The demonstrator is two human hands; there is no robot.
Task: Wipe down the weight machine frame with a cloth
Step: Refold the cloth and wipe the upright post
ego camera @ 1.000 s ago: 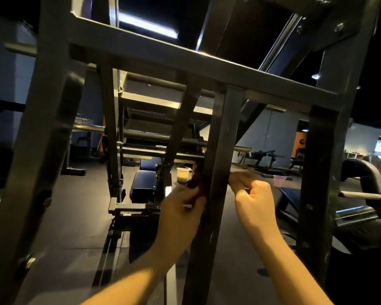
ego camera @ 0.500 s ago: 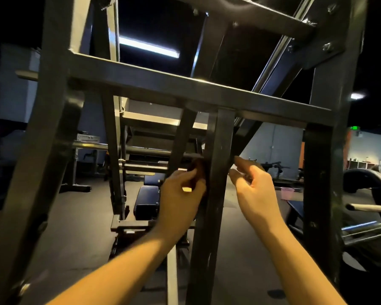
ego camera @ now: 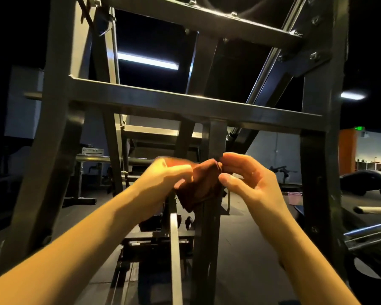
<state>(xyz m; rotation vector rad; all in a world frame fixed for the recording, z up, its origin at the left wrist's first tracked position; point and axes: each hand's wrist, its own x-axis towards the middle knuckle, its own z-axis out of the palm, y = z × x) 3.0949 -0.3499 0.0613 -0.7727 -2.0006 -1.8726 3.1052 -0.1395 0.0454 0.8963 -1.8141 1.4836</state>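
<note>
The dark steel weight machine frame fills the view, with a horizontal crossbar above and a narrow centre upright dropping from it. A dark brown cloth hangs bunched in front of that upright, just below the crossbar. My left hand grips the cloth's left side with curled fingers. My right hand pinches its upper right corner between thumb and fingertips. The lower part of the cloth droops over the upright.
Thick frame posts stand at the left and right. A padded seat and rails lie beyond the frame near the floor. A small pink cup and another machine's handle sit at the right.
Both hands have come up the centre upright toward the crossbar. The cloth, earlier pressed out of sight against the upright, is now bunched in the open between both hands.
</note>
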